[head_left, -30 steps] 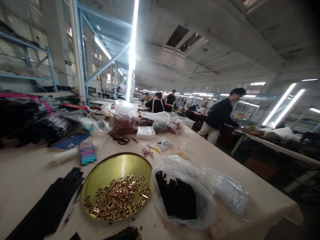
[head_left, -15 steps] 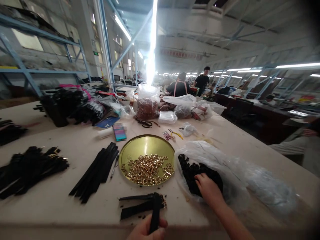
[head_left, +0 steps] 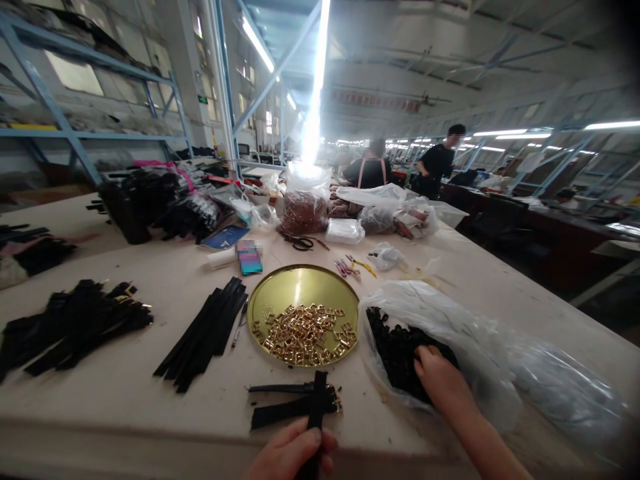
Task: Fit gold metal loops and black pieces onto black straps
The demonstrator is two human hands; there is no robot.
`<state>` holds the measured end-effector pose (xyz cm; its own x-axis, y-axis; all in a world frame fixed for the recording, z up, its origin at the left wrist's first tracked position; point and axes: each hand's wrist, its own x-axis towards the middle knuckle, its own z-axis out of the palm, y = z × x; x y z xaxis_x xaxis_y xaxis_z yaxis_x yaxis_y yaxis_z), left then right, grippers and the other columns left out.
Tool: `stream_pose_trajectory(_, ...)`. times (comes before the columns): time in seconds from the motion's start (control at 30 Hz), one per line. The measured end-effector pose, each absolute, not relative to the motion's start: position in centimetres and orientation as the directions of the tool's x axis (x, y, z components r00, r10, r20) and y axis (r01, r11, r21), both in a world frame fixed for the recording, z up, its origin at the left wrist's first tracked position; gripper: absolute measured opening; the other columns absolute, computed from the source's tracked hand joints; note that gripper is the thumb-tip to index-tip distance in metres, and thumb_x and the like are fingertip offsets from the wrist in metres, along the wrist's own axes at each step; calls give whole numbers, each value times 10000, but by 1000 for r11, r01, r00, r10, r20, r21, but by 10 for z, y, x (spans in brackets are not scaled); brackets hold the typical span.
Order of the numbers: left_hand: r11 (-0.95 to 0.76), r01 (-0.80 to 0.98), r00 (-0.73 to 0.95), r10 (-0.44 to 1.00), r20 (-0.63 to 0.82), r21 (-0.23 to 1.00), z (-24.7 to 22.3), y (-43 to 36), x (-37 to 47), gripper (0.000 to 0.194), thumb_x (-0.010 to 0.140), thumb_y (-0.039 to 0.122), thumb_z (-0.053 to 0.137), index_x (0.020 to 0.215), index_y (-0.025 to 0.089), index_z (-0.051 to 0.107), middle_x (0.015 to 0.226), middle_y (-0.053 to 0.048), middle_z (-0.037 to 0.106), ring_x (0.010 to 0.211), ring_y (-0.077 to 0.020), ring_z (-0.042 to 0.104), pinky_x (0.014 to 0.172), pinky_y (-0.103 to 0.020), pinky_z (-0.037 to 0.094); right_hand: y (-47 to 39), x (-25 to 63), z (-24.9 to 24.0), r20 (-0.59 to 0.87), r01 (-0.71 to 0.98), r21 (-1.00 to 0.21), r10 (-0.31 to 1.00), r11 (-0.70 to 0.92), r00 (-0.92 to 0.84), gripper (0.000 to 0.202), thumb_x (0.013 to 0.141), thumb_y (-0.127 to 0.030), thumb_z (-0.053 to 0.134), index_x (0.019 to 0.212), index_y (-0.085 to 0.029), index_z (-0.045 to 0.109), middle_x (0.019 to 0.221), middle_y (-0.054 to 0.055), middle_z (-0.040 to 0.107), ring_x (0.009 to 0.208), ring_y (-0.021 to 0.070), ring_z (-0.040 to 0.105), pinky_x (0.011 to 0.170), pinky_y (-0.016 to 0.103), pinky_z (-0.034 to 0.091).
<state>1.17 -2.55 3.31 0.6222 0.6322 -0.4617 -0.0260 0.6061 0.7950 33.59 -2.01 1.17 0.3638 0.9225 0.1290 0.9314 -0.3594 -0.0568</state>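
At the front edge of the table my left hand (head_left: 291, 448) is closed around a black strap (head_left: 318, 404) that points up and away from me. Just beyond, two black straps with gold buckles (head_left: 280, 415) lie flat, partly behind the held one. My right hand (head_left: 442, 383) reaches into an open clear plastic bag (head_left: 453, 305), its fingers curled together among small black loop-like pieces (head_left: 395, 343). Its fingertips are sunk in the pieces, so what they pinch is hidden. Between the hands, farther back, a round gold tray (head_left: 300, 283) bears many gold buckles (head_left: 305, 333).
Flat black straps (head_left: 207, 333) lie left of the tray beside a thin pen-like tool (head_left: 239, 325). A heap of buckled straps (head_left: 80, 327) is farther left. Scissors (head_left: 300, 243), yellow-handled pliers (head_left: 363, 265), a phone (head_left: 249, 257) and filled bags (head_left: 306, 207) stand behind. Two people are in the background.
The whole view has shifted, moving the table things slightly right. My left hand still holds the strap. My right hand stays in the bag, its fingers a little more curled into the black pieces.
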Motion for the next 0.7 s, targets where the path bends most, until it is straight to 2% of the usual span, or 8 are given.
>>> stream_pose_trajectory(0.07, 594, -91, 502, 721, -478, 800, 42, -21, 6, 494, 610, 559, 684, 878, 146, 647, 722, -11, 610, 574, -88, 486, 490, -161, 347, -25, 329, 18, 176, 913, -156, 899, -377, 401, 172, 830, -197, 396, 946, -145, 513, 971, 132, 603, 831, 241, 614, 688, 332, 435)
stream_pose_trajectory(0.13, 584, -227, 359, 794, -490, 779, 53, -17, 4, 462, 603, 469, 735, 938, 167, 635, 771, -14, 617, 612, -103, 531, 513, -167, 409, -32, 312, 23, 175, 835, -422, 872, -352, 456, 187, 797, -285, 457, 937, -172, 505, 896, 88, 619, 813, 229, 607, 728, 342, 445)
stream_pose_trajectory(0.2, 539, -371, 241, 842, -482, 756, 62, -13, 4, 421, 578, 325, 782, 934, 165, 625, 819, -31, 628, 686, -139, 585, 581, -200, 482, -43, 284, 24, 70, 573, -782, 880, -244, 471, 220, 718, -357, 546, 866, -196, 514, 772, 40, 615, 724, 213, 600, 696, 352, 461)
stream_pose_trajectory(0.27, 481, -471, 145, 869, -473, 739, 67, -12, 6, 362, 568, 196, 781, 890, 158, 620, 836, -40, 633, 729, -165, 614, 629, -227, 522, -54, 249, 20, -121, 93, -982, 919, -167, 374, 300, 657, -376, 618, 876, -203, 508, 713, 8, 605, 635, 174, 584, 592, 310, 477)
stream_pose_trajectory(0.33, 456, -525, 84, 868, -489, 719, 67, -12, 9, 324, 576, 121, 756, 864, 156, 612, 827, -31, 635, 718, -162, 627, 634, -222, 538, -65, 216, 14, -375, -353, -887, 910, -297, 177, 351, 624, -395, 665, 886, -204, 532, 663, -23, 599, 524, 118, 549, 479, 240, 444)
stream_pose_trajectory(0.43, 470, -537, 70, 852, -518, 701, 61, -15, 10, 296, 589, 91, 735, 843, 157, 600, 800, -19, 635, 689, -154, 630, 609, -206, 543, -77, 182, 6, -527, -650, -633, 849, -421, -37, 440, 485, -403, 772, 813, -177, 586, 687, -18, 620, 507, 84, 547, 397, 162, 392)
stream_pose_trajectory(0.57, 467, -493, 84, 865, -495, 734, 49, -24, 10, 278, 605, 125, 732, 834, 181, 585, 809, 6, 622, 731, -154, 616, 641, -219, 548, -79, 172, 5, -511, -685, -631, 859, -365, 13, 439, 506, -501, 761, 731, -164, 591, 608, -41, 595, 386, 27, 448, 307, 113, 292)
stream_pose_trajectory(0.7, 515, -419, 98, 845, -526, 748, 40, -32, 5, 284, 632, 164, 715, 869, 212, 566, 875, 17, 613, 852, -179, 599, 671, -234, 548, -76, 179, 9, -527, -640, -671, 848, -375, 55, 399, 519, -475, 758, 655, -168, 542, 503, -62, 550, 320, 10, 349, 276, 106, 211)
